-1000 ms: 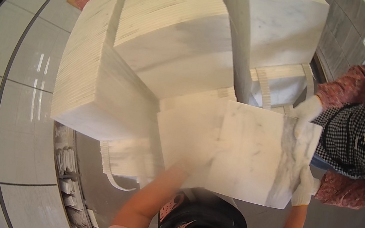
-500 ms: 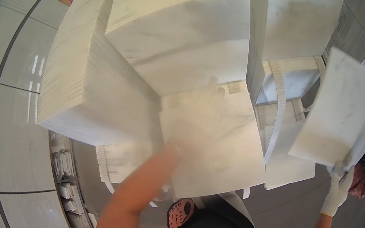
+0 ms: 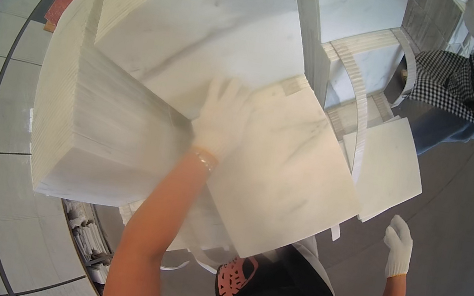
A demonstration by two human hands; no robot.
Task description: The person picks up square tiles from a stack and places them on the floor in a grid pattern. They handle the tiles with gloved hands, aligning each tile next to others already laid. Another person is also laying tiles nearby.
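In a white knit glove, my left hand (image 3: 223,117) reaches over the near stack of tiles, its fingers spread and slightly blurred. Its palm side is toward the pale, grey-veined top tile (image 3: 291,164) at the stack's left edge; I cannot tell whether it presses on it. Behind the fingers stands the veined face of a tall row of upright tiles (image 3: 206,35). My right hand (image 3: 400,245), also gloved, hangs over the grey floor at the right with its fingers curled in and nothing visible in them.
Another block of upright tiles (image 3: 77,120) stands at the left. Strapped tiles (image 3: 358,74) sit behind to the right, with a loose white strap (image 3: 360,106) and a lower tile (image 3: 387,165). A co-worker in a checked garment (image 3: 451,84) is at the upper right.
My right hand has let go of the tile it touched beside the co-worker, and that tile is out of view. My left hand has shifted left over the stack. The co-worker has moved away.
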